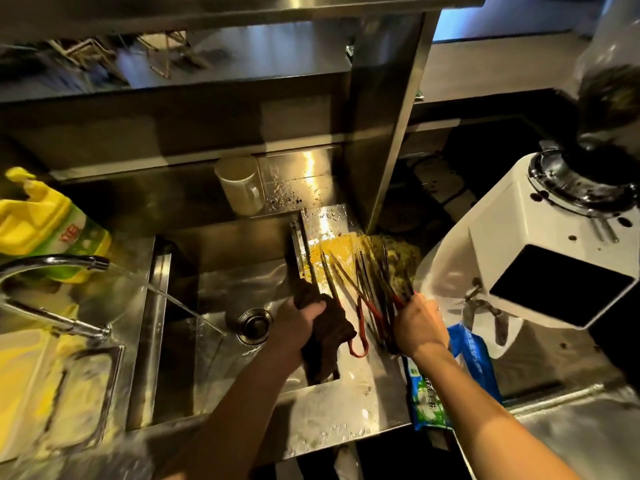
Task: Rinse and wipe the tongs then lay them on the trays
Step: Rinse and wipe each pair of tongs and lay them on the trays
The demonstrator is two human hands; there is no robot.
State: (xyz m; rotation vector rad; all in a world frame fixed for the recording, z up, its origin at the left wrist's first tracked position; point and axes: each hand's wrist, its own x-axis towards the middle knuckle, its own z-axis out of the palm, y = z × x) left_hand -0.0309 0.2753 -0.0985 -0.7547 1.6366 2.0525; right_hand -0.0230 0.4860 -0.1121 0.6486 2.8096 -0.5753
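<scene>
My right hand (417, 325) grips a bundle of several dark tongs (377, 278) with red handle ends, their tips fanned out over the wet steel counter right of the sink. My left hand (299, 318) holds a dark cloth (327, 344) wrapped around one thin tong (320, 271) at the sink's right edge. A red-handled tong loop (360, 336) hangs between the two hands. No tray can be told apart in this view.
Water runs from the faucet (69, 263) into the steel sink (221, 289), whose drain (254, 323) sits near my left hand. A yellow detergent bottle (45, 226) stands at left, a cup (239, 187) behind, a white grinder (540, 254) and a blue-green packet (450, 379) at right.
</scene>
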